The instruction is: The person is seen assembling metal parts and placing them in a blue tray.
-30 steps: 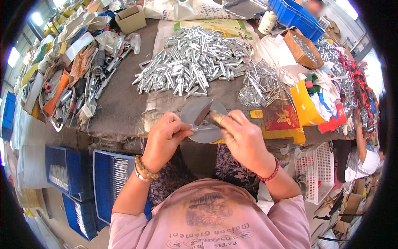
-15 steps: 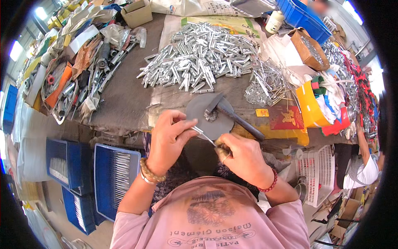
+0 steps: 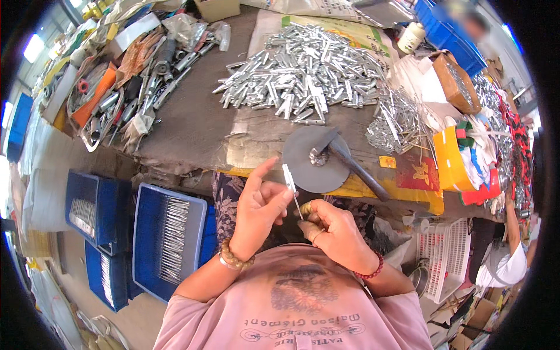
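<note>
My right hand (image 3: 333, 226) is closed in a pinch around a thin metal rod (image 3: 298, 207) in front of my chest. At the rod's upper end stands a short silver metal tube (image 3: 288, 176), tilted a little to the left. Beside the tube, my left hand (image 3: 262, 204) has its index finger raised and stretched away; its thumb lies close to the tube's lower end. Just beyond them on the bench, a hammer (image 3: 356, 168) rests across a round grey disc (image 3: 300, 160). Past the disc spreads a large heap of silver tubes (image 3: 303, 73).
A pile of thin metal pins (image 3: 396, 123) lies right of the tubes. Farther right are a red envelope (image 3: 417, 174), a yellow container (image 3: 452, 160) and a cardboard box (image 3: 456, 84). Blue bins (image 3: 140, 245) with rows of metal rods stand low left; a white basket (image 3: 444, 256), low right.
My left hand's index finger has lifted off the tube. The tube and rod have swung more upright. Both hands are slightly lower in view, and the bench has shifted right in the picture.
</note>
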